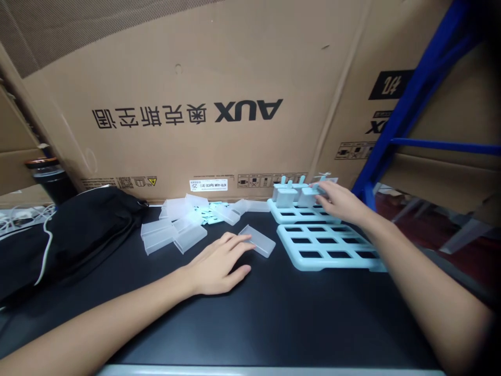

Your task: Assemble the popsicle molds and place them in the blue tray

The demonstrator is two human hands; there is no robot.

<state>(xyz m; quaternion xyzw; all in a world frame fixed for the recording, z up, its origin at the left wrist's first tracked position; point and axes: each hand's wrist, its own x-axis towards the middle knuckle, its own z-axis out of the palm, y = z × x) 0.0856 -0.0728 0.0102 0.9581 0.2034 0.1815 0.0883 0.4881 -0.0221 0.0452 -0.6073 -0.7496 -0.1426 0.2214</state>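
My left hand (pixel 223 262) lies flat on the black table, fingers apart, its fingertips at the near edge of a clear plastic mould (pixel 258 242). At the back right, my right hand (pixel 340 201) has its fingers closed around the top of a mould (pixel 309 197) with a light blue stick lid, in the rear blue rack (pixel 278 215). Several lidded moulds (pixel 286 197) stand upright beside it. The front blue rack (pixel 305 263) has only unfilled slots showing; my right forearm covers part of it.
Loose clear moulds (pixel 158 235) and a pile of light blue lids (pixel 211 213) lie at the back middle. A black bag (pixel 94 224) and a dark bottle (pixel 52 180) are at left. Large cardboard boxes (pixel 188 78) stand behind; a blue metal frame (pixel 410 104) is at right.
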